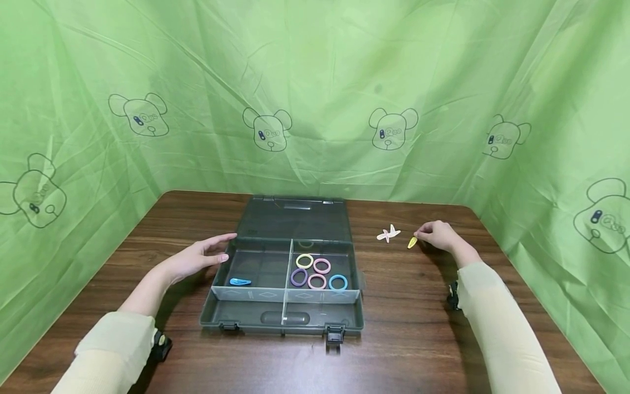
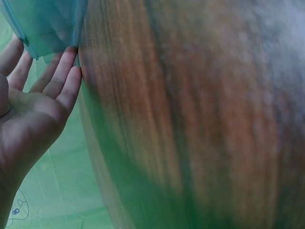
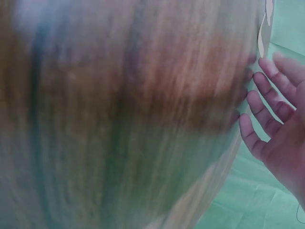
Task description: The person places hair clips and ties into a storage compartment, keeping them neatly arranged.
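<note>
A dark translucent divided box [image 1: 283,328] lies with its lid [image 1: 297,219] folded back. My left hand [image 1: 194,260] rests its extended fingers against the box's left side; the left wrist view shows these fingers [image 2: 64,69] touching the outer wall. In the left large compartment lies a blue hair clip [image 1: 240,282]. The right large compartment holds several hair ties, among them a purple one [image 1: 298,277] and a blue one [image 1: 338,283]. On the table to the right, my right hand [image 1: 440,236] pinches one end of a yellow hair clip [image 1: 412,242] between thumb and finger.
White and pink hair clips [image 1: 389,234] lie in a small cluster between the box and my right hand. Both front compartments hold nothing visible. A latch [image 1: 334,334] sticks out from the box's front. Green curtains [image 1: 325,65] surround the wooden table [image 1: 403,339].
</note>
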The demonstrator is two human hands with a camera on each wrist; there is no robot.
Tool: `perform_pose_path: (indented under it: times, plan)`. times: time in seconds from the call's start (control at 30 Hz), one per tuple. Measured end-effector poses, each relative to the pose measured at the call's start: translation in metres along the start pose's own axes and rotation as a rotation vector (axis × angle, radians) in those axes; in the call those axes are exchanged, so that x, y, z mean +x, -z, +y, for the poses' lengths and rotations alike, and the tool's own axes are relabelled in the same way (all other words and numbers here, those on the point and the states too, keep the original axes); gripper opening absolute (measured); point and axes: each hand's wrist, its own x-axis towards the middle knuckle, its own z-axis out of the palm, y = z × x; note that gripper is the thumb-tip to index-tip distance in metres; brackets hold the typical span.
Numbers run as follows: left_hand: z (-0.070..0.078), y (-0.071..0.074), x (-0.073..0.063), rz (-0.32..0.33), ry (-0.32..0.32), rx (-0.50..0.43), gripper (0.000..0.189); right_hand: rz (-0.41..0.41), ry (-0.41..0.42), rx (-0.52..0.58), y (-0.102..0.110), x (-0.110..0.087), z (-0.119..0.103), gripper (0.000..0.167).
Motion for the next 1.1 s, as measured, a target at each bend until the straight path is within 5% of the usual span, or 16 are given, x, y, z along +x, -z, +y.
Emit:
perform_pose_path:
  times: [0.4,0.87,1.1]
  plan:
    - [0.001,0.001,0.000,0.004,0.007,-0.006,0.059,-0.014,-0.003,0.045,-0.002,-0.002,-0.007,0.022]
    - [0.005,0.000,-0.001,0.004,-0.016,-0.002,0.058,-0.050,0.043,0.378,-0.008,0.005,-0.007,0.022]
    - [0.001,-0.001,-0.001,0.008,0.002,0.006,0.059,-0.034,0.039,0.444,-0.012,0.002,-0.010,0.022]
